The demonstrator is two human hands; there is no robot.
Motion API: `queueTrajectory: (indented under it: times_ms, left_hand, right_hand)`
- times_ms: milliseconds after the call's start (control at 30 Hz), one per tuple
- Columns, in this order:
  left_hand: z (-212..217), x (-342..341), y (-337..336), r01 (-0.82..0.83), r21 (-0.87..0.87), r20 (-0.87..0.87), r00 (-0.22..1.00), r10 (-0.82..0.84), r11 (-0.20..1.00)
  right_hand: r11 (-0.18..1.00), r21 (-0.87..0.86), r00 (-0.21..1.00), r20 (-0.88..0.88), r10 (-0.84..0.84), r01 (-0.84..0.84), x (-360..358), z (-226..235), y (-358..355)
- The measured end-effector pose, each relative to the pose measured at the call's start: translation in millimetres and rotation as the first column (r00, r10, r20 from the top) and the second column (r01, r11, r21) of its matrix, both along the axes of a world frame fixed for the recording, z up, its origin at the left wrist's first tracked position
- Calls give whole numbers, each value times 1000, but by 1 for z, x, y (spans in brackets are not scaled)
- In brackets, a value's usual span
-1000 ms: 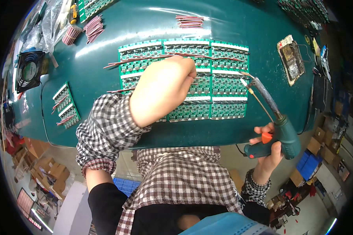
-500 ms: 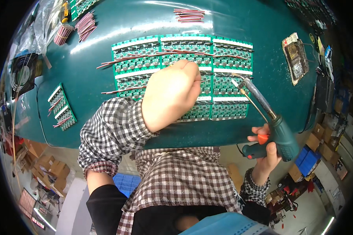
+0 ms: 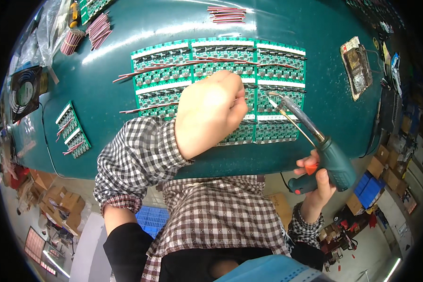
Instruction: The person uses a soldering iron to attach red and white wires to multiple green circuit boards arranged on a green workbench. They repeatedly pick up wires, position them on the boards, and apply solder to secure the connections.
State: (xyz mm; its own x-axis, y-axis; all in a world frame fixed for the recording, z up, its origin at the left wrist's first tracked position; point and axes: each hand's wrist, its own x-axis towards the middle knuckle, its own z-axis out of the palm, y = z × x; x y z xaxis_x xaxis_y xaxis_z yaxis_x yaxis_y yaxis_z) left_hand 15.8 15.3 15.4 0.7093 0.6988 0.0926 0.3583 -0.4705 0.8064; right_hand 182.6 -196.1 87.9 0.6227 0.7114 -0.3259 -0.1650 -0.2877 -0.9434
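- The fingers of my left hand (image 3: pixel 209 113) curl in narrowly at centre frame; I cannot tell whether they pinch anything.
- Beneath them spreads a grid of green rectangular circuit boards (image 3: pixel 272 74).
- Lower right, my right hand (image 3: pixel 322 190) grips a dark-green pistol-shaped soldering gun (image 3: pixel 334 162).

one view only: fisheye on the wearer's head, left unit of a side-by-side pair, aimed steeply down past the blue pleated face mask (image 3: pixel 268 270). upright, unmirrored. close in: left hand (image 3: pixel 211 113) fills mid-frame, right hand (image 3: pixel 323 190) lower and to its right. covers the green tabletop (image 3: pixel 103 113) around and beyond the hands, plus checked apron (image 3: pixel 216 216) on the wearer's side of them. straight edges bow toward the rim.
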Motion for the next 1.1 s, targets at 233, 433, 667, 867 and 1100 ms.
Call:
queueTrajectory:
  times_ms: [233,433,667,867,1100]
  left_hand:
    - [-1,0,0,-5,-25,15,1000,5,1000]
    - [0,1,1,-3,-25,15,1000,4,1000]
    - [1,1,1,-9,-29,7,1000,9,1000]
    - [0,1,2,-3,-20,-14,1000,2,1000]
    - [1,2,1,-14,-27,-14,1000,13,1000]
  right_hand:
    - [994,-100,994,93,62,-53,-6,-1,4]
    - [994,-97,998,30,60,-57,-8,0,2]
    - [987,-152,993,97,72,-56,-13,-1,7]
    - [984,-160,992,87,86,-71,-12,-2,6]
    - [990,-91,994,6,108,-107,-9,-2,4]
